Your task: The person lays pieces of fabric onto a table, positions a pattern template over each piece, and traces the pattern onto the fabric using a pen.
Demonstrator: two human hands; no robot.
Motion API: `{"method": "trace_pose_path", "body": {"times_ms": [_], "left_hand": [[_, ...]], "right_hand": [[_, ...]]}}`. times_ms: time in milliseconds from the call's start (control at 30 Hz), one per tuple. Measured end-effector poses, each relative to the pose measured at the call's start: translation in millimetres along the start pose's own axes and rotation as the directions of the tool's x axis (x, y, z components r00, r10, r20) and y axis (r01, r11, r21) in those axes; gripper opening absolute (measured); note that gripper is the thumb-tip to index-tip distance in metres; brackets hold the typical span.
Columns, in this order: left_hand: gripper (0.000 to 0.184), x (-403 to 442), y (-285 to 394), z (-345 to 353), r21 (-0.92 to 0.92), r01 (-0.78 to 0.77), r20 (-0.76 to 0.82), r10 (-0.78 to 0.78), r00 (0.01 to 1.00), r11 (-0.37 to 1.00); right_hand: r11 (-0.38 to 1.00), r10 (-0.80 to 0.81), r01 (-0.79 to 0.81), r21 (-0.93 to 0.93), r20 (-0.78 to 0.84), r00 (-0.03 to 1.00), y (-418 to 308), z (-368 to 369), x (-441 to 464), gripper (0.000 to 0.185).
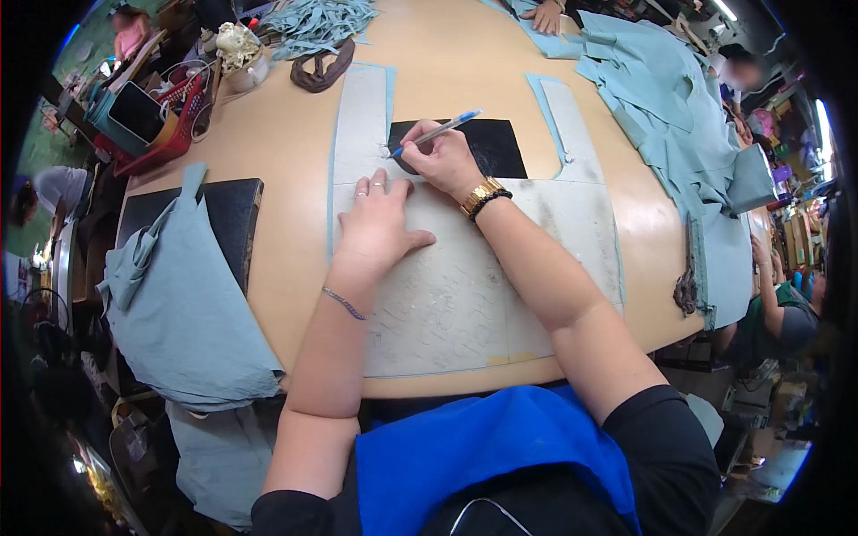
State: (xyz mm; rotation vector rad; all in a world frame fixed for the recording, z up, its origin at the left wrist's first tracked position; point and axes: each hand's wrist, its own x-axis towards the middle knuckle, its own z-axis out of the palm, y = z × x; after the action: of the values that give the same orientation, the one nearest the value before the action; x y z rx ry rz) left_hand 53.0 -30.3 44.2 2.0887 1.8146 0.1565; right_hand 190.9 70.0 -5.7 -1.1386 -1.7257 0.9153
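Note:
A large off-white pattern piece (447, 304) with two upright arms lies on the wooden table, and light-blue material (391, 89) shows along its edges. My right hand (442, 163) grips a blue-and-clear pen (454, 123), its tip down at the inner edge of the pattern's left arm. My left hand (374, 219) rests flat on the pattern just below, fingers spread. Between the two arms lies a black sheet (500, 147), partly covered by my right hand and wrist.
Light-blue sheets are heaped at the right (657, 116), and another blue sheet (188, 304) drapes over a black board (237, 210) at the left. A red basket (183, 125), blue scraps (313, 22) and a dark strip (320, 71) lie farther back. Another person's hand (546, 15) touches the far edge.

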Motion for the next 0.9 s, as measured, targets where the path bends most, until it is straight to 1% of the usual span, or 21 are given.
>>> {"method": "trace_pose_path", "body": {"times_ms": [100,200,300,367,500,533,633,700,733,767,833,867,900], "left_hand": [[0.077,0.7,-0.4,2.7,-0.002,-0.001,-0.006,0.001,1.0,1.0],[0.076,0.7,0.1,3.9,0.014,-0.002,-0.019,0.002,1.0,1.0],[0.075,0.7,1.6,4.6,0.006,0.008,-0.016,-0.008,1.0,1.0],[0.074,1.0,1.2,3.4,-0.004,0.01,-0.022,-0.01,1.0,1.0],[0.074,0.1,-1.5,3.9,-0.035,-0.029,-0.038,0.027,0.999,0.999],[0.074,0.6,-1.9,4.2,-0.044,-0.049,-0.037,0.048,0.998,0.998],[0.073,0.6,-0.1,3.1,-0.049,-0.067,-0.039,0.065,0.997,0.997],[0.076,0.3,-0.9,4.6,-0.052,-0.078,-0.04,0.076,0.996,0.996],[0.077,0.2,0.1,3.1,-0.047,-0.08,-0.029,0.078,0.997,0.996],[0.078,0.2,2.1,1.5,-0.041,-0.079,-0.021,0.078,0.997,0.996],[0.08,-0.7,2.9,0.7,-0.037,-0.079,-0.005,0.078,0.997,0.996],[0.081,0.0,2.3,0.1,-0.033,-0.074,0.005,0.074,0.997,0.997],[0.08,1.2,2.0,-0.4,-0.029,-0.082,-0.003,0.082,0.997,0.996]], "right_hand": [[0.999,-0.033,0.034,-0.026,0.024,0.999,0.9,0.5,-1.0,0.018],[0.997,-0.059,0.057,0.046,0.036,0.998,6.3,4.6,0.1,0.018],[0.996,-0.079,0.078,0.046,0.032,0.996,5.9,3.6,-0.7,0.018],[0.998,-0.06,0.059,0.028,0.032,0.998,6.8,4.0,-0.6,0.017],[0.996,-0.085,0.084,0.018,0.062,0.994,7.1,4.0,-1.6,0.014],[0.993,-0.121,0.12,0.022,0.039,0.992,11.0,5.5,-0.8,0.013],[0.992,-0.111,0.11,0.055,0.019,0.994,6.5,4.3,-3.6,0.012],[0.989,-0.135,0.133,0.067,0.018,0.991,7.2,4.7,-4.0,0.012],[0.987,-0.155,0.154,0.053,0.015,0.988,6.1,2.8,-4.3,0.012],[0.993,-0.122,0.122,0.0,0.02,0.992,4.1,1.8,-4.0,0.014],[0.99,-0.141,0.141,0.028,0.004,0.99,1.5,-5.6,-5.0,0.015],[0.992,-0.109,0.113,0.057,-0.061,0.992,2.7,-14.5,-7.8,0.015],[0.991,-0.088,0.103,0.087,-0.163,0.983,5.8,-26.9,-12.6,0.014]]}}
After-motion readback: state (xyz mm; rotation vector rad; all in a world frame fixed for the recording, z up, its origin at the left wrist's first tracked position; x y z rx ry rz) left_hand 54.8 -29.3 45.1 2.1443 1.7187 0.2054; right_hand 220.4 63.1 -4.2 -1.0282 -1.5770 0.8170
